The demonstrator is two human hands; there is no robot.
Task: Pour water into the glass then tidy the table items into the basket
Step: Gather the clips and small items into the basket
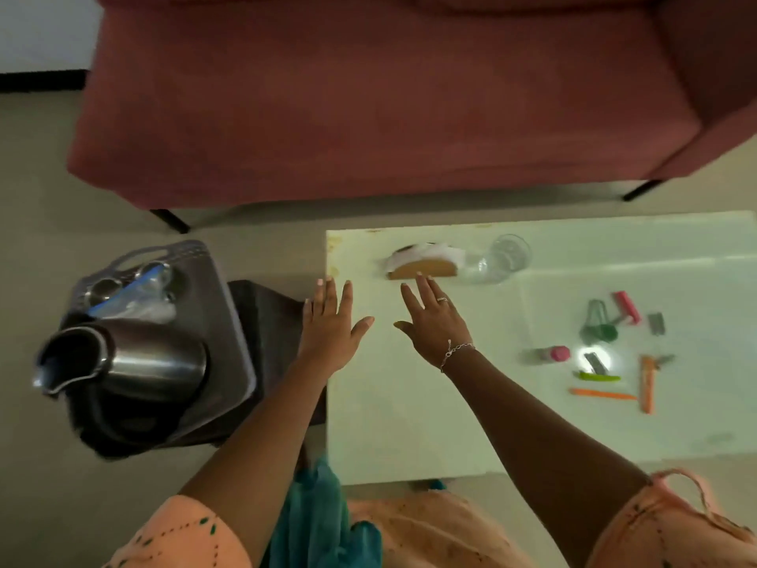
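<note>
Left hand [327, 321] and right hand [434, 321] hovered flat, released, holding nothing. Glass [502, 258] sat dry. Best grip the steel kettle [123, 358] handle firmly, pour slowly.

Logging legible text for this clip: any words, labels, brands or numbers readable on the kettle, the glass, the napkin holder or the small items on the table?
None can be read.
Steel kettle: no marking visible.
Glass: plain, clear.
Napkin holder: blurred, no text seen.
Pink-capped bottle and the small clips: too small and dim to show any print.
</note>
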